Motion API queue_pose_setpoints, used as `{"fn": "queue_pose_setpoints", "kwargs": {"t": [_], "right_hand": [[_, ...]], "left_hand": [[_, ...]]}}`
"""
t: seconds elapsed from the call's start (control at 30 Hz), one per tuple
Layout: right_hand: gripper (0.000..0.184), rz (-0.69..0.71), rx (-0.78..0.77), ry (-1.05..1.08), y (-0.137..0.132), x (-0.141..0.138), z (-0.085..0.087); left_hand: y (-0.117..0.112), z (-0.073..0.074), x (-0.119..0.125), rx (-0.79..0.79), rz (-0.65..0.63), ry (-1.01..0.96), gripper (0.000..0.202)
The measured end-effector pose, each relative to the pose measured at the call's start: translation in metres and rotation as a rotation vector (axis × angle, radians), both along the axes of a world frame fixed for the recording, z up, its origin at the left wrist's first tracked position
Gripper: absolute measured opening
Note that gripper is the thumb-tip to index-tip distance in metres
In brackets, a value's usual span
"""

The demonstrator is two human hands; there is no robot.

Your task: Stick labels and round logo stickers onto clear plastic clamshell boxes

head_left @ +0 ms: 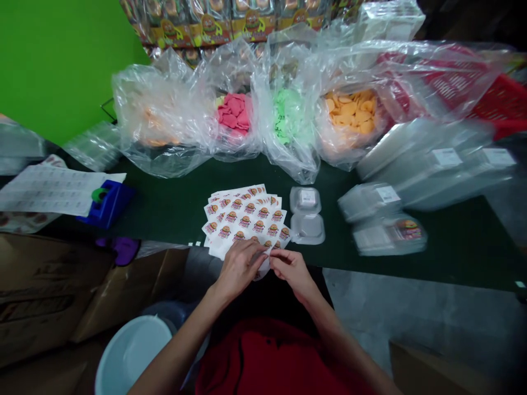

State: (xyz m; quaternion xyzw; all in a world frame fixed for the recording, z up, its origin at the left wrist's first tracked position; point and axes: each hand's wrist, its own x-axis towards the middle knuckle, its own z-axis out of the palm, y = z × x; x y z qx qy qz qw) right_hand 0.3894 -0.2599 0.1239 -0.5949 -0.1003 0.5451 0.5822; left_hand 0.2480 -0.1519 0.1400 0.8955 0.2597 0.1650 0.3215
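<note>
Sheets of burger stickers (251,219) lie fanned in a pile at the table's front edge, the near corner bent down over it. My left hand (241,266) is closed on that near corner, thumb and fingers pinching the sheet. Close beside it, my right hand (291,270) pinches the same edge with thumb and forefinger; whether a sticker is partly lifted there is too small to tell. Right of the sheets sits an open clear plastic clamshell box (307,228), its upper half (305,200) bearing a white label.
Clear bags hold pink pieces (235,112), green pieces (284,112) and orange pieces (354,112) along the back. Stacked clamshell boxes (436,164) stand at right. A blue tape dispenser (109,203) is at left, with a pale bucket (134,351) below the table.
</note>
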Motion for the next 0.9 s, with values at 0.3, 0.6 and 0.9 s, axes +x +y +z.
{"fn": "queue_pose_setpoints", "kwargs": {"t": [0.3, 0.6, 0.9], "right_hand": [[0.026, 0.124, 0.148, -0.229, 0.000, 0.009, -0.002], [0.025, 0.204, 0.146, -0.348, -0.001, 0.013, -0.012], [0.032, 0.045, 0.036, -0.596, 0.001, 0.019, 0.003]], "left_hand": [[-0.003, 0.001, 0.002, -0.095, 0.008, -0.028, 0.013], [0.003, 0.002, 0.007, -0.109, 0.067, -0.011, 0.016], [0.019, -0.008, 0.010, -0.232, 0.678, -0.297, 0.017]]}}
